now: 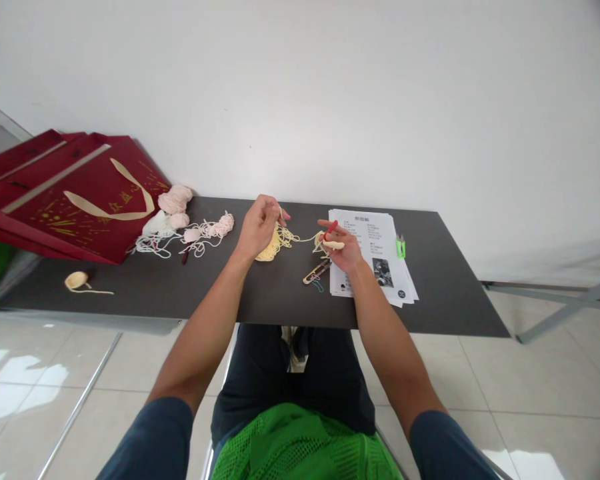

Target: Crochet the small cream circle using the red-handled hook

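Observation:
My left hand is closed on a strand of yellow yarn above a loose pile of yellow yarn lying on the table. From there a strand runs across to my right hand. That hand is closed around a red-handled crochet hook and a small pale yellow crocheted piece, its index finger stretched out to the left. Loose yarn loops hang just below its fingers. Under them lie a large safety pin and a small teal stitch marker.
Printed sheets lie under my right hand, with bright green thread snips at their edge. To the left are pink yarn, white yarn, a cream crocheted cup shape and red paper bags. A white wall backs the dark table.

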### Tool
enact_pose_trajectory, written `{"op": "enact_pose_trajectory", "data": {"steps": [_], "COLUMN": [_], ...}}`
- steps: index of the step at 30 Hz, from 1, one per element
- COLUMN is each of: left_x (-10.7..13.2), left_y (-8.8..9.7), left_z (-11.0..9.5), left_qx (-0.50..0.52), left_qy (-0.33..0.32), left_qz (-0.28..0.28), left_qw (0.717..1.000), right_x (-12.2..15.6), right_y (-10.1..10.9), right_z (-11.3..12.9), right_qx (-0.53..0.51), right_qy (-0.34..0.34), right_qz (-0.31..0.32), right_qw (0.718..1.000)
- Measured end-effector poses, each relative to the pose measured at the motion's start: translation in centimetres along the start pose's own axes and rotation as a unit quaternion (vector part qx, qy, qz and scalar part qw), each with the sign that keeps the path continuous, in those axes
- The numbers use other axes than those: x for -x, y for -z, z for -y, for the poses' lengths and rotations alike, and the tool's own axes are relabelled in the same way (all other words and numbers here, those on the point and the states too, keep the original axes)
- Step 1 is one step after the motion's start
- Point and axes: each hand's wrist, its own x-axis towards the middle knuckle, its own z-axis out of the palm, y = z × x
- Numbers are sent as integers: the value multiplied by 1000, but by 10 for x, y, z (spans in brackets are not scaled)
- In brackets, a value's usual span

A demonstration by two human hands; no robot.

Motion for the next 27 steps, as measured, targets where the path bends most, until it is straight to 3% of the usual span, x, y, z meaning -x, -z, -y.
{"op": "enact_pose_trajectory", "data": {"steps": [5, 10, 14, 18, 20, 22, 23, 25, 27], "left_x": [1, -4, -11, -11, -6, 1, 5, 11, 14], "left_y": [-8, -22, -34, -34, -29, -22, -19, -13, -8], "left_z": [-16, -23, -10, 16, 27, 33, 34, 34, 33], "left_qx": [10, 37, 63, 116, 128, 54, -11, -58, -93], "left_qy": [35, 73, 78, 107, 127, 137, 136, 142, 143], "left_qz": [140, 199, 192, 64, 42, 54, 89, 129, 135], "left_qw": [989, 977, 976, 985, 983, 988, 987, 980, 976], "right_x": [4, 6, 5, 3, 1, -2, -3, -6, -8], "right_y": [-11, -19, -18, -13, -11, -10, -9, -7, -6], "right_z": [-5, -14, -17, -15, -13, -14, -15, -17, -19], "right_qx": [19, 38, 43, 29, 18, 11, 10, 11, 16], "right_qy": [-11, -40, -56, -44, -34, -29, -30, -38, -50], "right_qz": [40, 67, 79, 53, 29, 5, -5, -20, -30], "right_qw": [999, 996, 994, 997, 999, 999, 999, 999, 998]}}
